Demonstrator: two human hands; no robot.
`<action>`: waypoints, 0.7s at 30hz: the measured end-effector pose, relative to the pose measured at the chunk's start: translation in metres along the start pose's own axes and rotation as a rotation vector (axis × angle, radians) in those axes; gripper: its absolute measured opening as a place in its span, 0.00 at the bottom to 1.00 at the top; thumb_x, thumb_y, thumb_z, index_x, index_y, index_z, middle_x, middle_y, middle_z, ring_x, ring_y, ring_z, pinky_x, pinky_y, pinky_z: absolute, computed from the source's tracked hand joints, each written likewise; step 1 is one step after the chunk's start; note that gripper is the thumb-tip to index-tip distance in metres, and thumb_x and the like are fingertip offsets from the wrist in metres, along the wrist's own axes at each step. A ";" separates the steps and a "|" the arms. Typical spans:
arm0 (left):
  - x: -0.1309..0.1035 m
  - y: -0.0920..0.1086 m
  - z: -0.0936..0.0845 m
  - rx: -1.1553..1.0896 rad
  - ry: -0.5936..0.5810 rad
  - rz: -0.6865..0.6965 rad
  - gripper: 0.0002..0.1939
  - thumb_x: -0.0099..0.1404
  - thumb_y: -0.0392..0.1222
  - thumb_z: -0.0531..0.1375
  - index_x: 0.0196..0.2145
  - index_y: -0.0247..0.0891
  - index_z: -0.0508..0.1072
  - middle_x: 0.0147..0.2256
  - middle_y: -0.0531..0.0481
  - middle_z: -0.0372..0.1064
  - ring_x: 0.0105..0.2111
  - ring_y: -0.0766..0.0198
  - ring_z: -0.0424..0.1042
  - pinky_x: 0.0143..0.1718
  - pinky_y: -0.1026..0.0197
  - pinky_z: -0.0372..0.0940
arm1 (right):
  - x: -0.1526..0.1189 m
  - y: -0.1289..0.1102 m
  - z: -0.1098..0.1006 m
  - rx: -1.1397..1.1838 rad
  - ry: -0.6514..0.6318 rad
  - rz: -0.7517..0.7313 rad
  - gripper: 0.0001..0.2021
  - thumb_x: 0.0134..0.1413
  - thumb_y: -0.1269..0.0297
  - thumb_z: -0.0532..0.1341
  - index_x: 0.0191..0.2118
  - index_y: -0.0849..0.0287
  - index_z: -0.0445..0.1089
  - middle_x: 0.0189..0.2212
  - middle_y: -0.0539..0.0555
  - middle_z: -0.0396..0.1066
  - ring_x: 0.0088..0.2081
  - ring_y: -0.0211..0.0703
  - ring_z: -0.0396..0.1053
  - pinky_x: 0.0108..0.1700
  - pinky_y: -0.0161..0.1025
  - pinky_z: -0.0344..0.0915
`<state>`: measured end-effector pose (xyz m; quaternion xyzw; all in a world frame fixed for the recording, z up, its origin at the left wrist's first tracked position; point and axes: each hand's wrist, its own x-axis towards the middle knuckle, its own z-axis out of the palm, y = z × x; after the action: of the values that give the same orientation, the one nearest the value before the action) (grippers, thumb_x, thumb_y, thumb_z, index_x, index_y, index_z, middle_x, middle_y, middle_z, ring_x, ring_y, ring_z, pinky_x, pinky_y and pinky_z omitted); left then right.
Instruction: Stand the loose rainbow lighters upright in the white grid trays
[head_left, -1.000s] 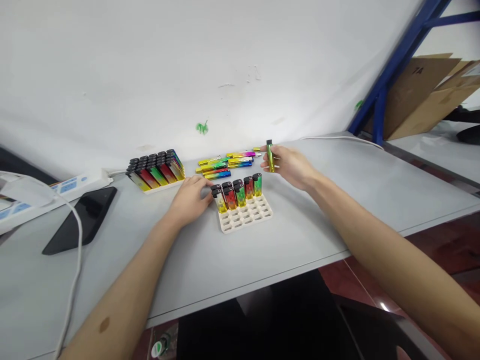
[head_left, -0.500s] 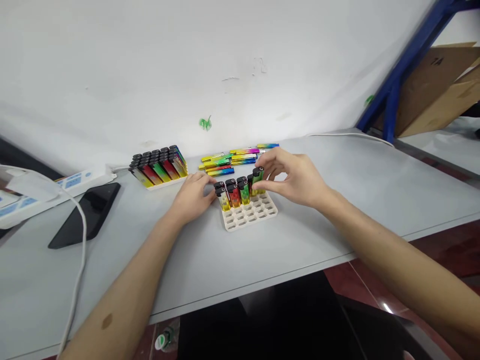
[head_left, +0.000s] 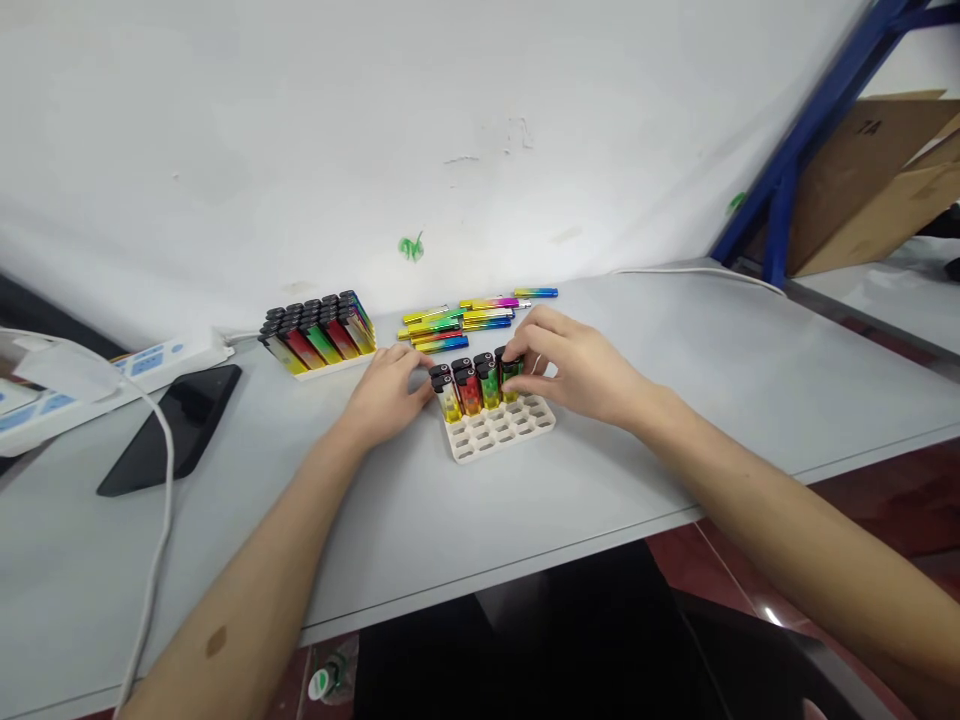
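Green and yellow, a black-topped lighter (head_left: 511, 386) stood upright in the white slotted tray (head_left: 496, 439), pinched between thumb and fingers of the half-curled right hand (head_left: 581, 366) — beside another green lighter (head_left: 489, 387). The left hand (head_left: 385, 396), loosely bent, rested at the tray's left end — whether gripping, I couldn't tell.

The grey tabletop (head_left: 480, 535) carries a near tray (head_left: 501, 440) at its middle and a far tray (head_left: 335, 371) to the left. Loose shiny pieces (head_left: 491, 302) overlap behind the near tray. Leftward lie a phone (head_left: 174, 430), a power strip (head_left: 191, 351) and a white cord (head_left: 157, 540).
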<state>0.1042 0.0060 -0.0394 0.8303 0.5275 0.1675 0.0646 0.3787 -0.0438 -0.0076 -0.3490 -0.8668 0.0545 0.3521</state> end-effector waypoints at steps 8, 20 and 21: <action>-0.001 0.003 -0.002 -0.003 -0.012 -0.011 0.17 0.59 0.35 0.57 0.47 0.37 0.74 0.50 0.40 0.70 0.54 0.46 0.66 0.58 0.46 0.63 | 0.013 0.034 -0.002 -0.148 0.405 0.206 0.12 0.67 0.60 0.57 0.34 0.57 0.71 0.29 0.53 0.72 0.28 0.41 0.66 0.35 0.40 0.65; -0.002 0.003 -0.002 -0.004 -0.015 0.002 0.16 0.61 0.38 0.57 0.47 0.38 0.73 0.49 0.40 0.70 0.54 0.46 0.65 0.57 0.45 0.63 | 0.031 0.150 0.021 -0.483 -0.098 0.715 0.28 0.68 0.60 0.50 0.70 0.60 0.59 0.69 0.67 0.58 0.67 0.69 0.57 0.65 0.64 0.56; -0.002 0.003 -0.002 -0.002 -0.017 0.002 0.16 0.61 0.38 0.57 0.47 0.38 0.73 0.49 0.40 0.70 0.54 0.46 0.65 0.58 0.45 0.63 | 0.032 0.149 0.021 -0.478 -0.085 0.723 0.26 0.67 0.59 0.52 0.66 0.62 0.65 0.65 0.68 0.64 0.64 0.68 0.61 0.63 0.63 0.58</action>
<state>0.1052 0.0027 -0.0376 0.8322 0.5259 0.1612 0.0700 0.4333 0.0916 -0.0552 -0.6993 -0.6907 -0.0135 0.1835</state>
